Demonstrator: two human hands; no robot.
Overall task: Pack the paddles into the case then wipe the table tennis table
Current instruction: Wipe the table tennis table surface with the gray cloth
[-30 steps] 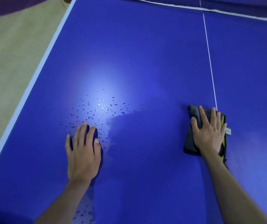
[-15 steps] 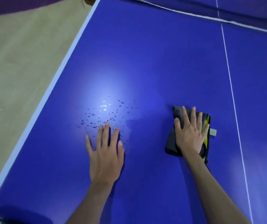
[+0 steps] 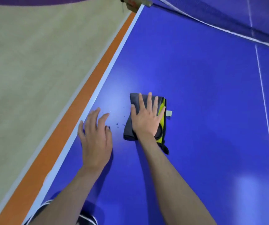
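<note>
Desk (image 3: pixel 203 98), blue, table-tennis kind, filling most of the view; white edge line along its left side. Left to right from there: pale wooden floor (image 3: pixel 33 62) beyond the edge, with an orange stripe (image 3: pixel 75 114) running beside the desk. Left hand (image 3: pixel 96 140) flat on the desk just inside the white edge line, fingers (image 3: pixel 94 117) straight and slightly spread, gripping nothing. A few small water droplets (image 3: pixel 119 125) on the surface between the two hands (most of them close to the cloth's left edge). Folded cloth (image 3: pixel 128 129), grey with a yellow-green layer showing on its right side, lying on the desk in the left half, near the left hand but apart from it. Right hand (image 3: pixel 146 120) pressed palm-down on top of the cloth, fingers extended and fanned, not curled round it. Small pale tag (image 3: pixel 169 113) sticking out at the cloth's right edge. Farther right, a thin white centre line (image 3: pixel 267 119) running up the desk. Net (image 3: pixel 228 21) with its white top band crossing the upper right corner. Paddles and case nowhere in view.
</note>
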